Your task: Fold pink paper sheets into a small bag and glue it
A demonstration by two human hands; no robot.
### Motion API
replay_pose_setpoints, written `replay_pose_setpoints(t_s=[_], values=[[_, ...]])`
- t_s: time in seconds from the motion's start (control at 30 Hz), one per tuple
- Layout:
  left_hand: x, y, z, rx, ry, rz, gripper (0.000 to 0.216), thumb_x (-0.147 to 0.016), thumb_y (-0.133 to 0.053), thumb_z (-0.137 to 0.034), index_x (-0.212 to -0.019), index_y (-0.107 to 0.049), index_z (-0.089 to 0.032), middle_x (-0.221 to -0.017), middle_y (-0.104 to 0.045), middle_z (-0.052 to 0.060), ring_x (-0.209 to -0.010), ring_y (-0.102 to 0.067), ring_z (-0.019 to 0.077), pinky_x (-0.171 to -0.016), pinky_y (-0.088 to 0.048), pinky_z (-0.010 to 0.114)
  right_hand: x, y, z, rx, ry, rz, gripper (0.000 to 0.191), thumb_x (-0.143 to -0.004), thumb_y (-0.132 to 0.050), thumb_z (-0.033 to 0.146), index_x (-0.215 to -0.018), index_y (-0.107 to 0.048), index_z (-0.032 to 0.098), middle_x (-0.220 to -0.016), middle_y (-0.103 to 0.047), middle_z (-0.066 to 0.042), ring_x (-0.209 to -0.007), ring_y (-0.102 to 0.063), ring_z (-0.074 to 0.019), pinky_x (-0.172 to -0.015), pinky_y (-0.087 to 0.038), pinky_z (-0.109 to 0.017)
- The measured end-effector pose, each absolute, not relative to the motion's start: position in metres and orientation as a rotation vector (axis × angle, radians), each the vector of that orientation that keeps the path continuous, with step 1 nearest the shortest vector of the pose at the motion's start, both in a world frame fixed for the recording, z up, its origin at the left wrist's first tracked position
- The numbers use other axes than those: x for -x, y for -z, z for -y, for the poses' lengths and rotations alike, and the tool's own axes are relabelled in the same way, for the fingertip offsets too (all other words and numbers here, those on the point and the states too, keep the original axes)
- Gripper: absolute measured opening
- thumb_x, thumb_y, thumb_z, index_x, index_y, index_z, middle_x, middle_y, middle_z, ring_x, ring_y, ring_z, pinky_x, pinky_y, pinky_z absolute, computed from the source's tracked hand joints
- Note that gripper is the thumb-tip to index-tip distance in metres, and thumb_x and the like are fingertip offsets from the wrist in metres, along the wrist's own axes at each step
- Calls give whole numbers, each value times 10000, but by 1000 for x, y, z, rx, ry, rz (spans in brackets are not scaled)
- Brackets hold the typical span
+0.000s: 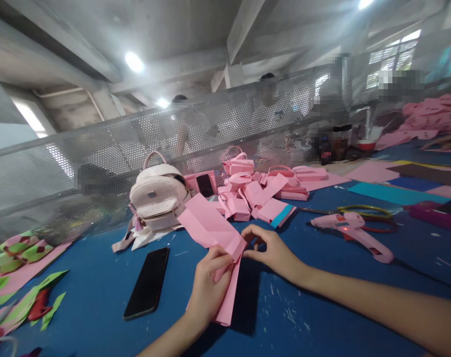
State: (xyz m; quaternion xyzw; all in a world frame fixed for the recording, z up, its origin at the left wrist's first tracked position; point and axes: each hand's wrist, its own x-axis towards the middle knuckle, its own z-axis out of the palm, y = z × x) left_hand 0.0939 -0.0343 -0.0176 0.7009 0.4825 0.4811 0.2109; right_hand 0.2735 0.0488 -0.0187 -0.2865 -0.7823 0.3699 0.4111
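A folded piece of pink paper or thin foam (212, 223) is held up over the blue table. My left hand (209, 280) is closed around its lower part, thumb in front, with a long flap hanging below toward the tabletop. At the right corner of the same piece, the bent thumb and forefinger of my right hand (272, 253) pinch its edge; the exact contact is partly hidden. A black phone (147, 283) lies left of my left hand. To the right, a pink glue gun (354, 230) rests on its side with a small red light lit.
Behind the work stand a white mini backpack (158, 193) and a pile of pink folded bags (253, 188). Scissors (370, 213) lie behind the glue gun. Green scraps (39, 297) are at left. A perforated metal screen (136, 134) borders the table, with people beyond.
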Motion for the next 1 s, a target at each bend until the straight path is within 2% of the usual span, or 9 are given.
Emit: replay_pose_setpoints(t_s=[0.2,0.3,0.4,0.5,0.67,0.87,1.0], values=[[-88,9,38,-2101,-1262,-1256,324,-965,-445,-324,-816,-692,-175,-880,-576,52,-842,-565,177,-757,-440,255,-276,15,-50,717,-887,1945,201,-802,-706,342,-934,-631,211,-936,-673,-26,-851,-614,-189,-673,-461,-278],[-87,-2,42,-2217,-1185,-1360,240,-903,-551,-363,-867,-703,-181,-918,-595,67,-880,-572,210,-787,-454,293,-277,13,-48,706,-816,1946,224,-799,-723,356,-948,-634,214,-936,-671,-22,-824,-607,-181,-679,-463,-277],[-89,-15,44,-2313,-1019,-1468,140,-851,-591,-253,-850,-712,-182,-926,-629,81,-897,-583,228,-794,-464,310,-278,12,-45,685,-705,1973,251,-795,-736,390,-948,-636,217,-922,-666,-20,-789,-592,-173,-693,-462,-280],[-88,-25,44,-2352,-1001,-1434,240,-860,-499,-129,-744,-702,-186,-833,-650,66,-838,-603,208,-755,-464,285,-280,11,-42,621,-627,1975,240,-829,-698,421,-950,-644,221,-928,-667,-29,-804,-590,-177,-700,-464,-281],[-78,-35,37,-2473,-1064,-1340,307,-907,-502,-145,-660,-675,-205,-665,-638,21,-730,-609,186,-747,-453,294,-282,9,-40,521,-572,1912,117,-868,-671,330,-909,-655,221,-905,-670,-26,-836,-607,-174,-768,-473,-292],[-66,-35,33,-2685,-1041,-1419,207,-871,-596,-97,-722,-675,-217,-705,-675,-23,-693,-594,161,-713,-415,303,-282,3,-36,398,-449,1879,105,-850,-697,256,-925,-630,226,-882,-645,-12,-813,-591,-158,-712,-466,-270],[-69,-34,35,-2838,-1151,-1406,140,-866,-631,-102,-803,-668,-221,-774,-709,-45,-734,-611,149,-745,-402,313,-283,0,-34,315,-332,1905,150,-853,-690,201,-989,-633,228,-916,-655,-20,-881,-592,-170,-810,-459,-303]])
